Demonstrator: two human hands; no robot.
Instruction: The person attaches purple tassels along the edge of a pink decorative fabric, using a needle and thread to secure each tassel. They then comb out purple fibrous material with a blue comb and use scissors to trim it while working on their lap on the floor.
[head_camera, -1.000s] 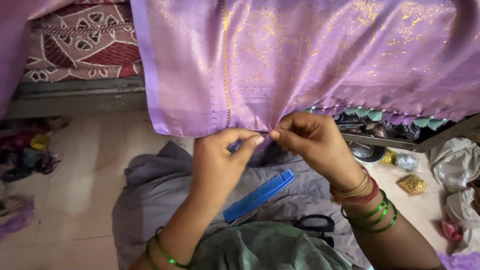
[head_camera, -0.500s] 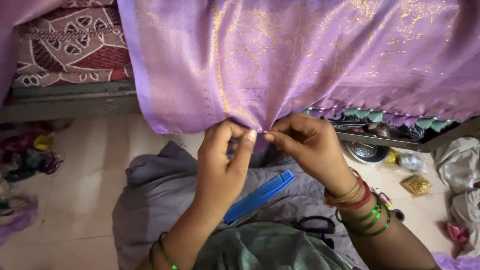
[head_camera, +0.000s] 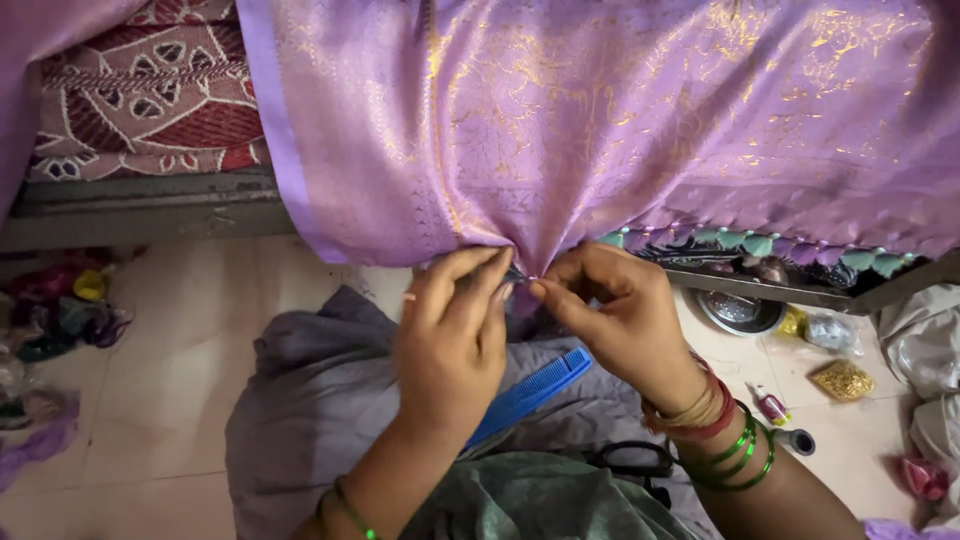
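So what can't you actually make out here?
Head view only:
- What the fingers pinch at the cloth hem: too small, hidden by both hands.
- Comb: lower end behind the left hand.
- Scissors: blades under grey fabric.
- Right hand fingertips: curled under.

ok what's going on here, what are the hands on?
A person works with both bare hands at the lower edge of a lilac cloth with gold patterning that hangs off a ledge. The left hand and right hand meet at one gathered spot on the hem, fingertips pinching it; what sits between them is too small to tell. A blue comb and black scissors lie on grey fabric below, untouched.
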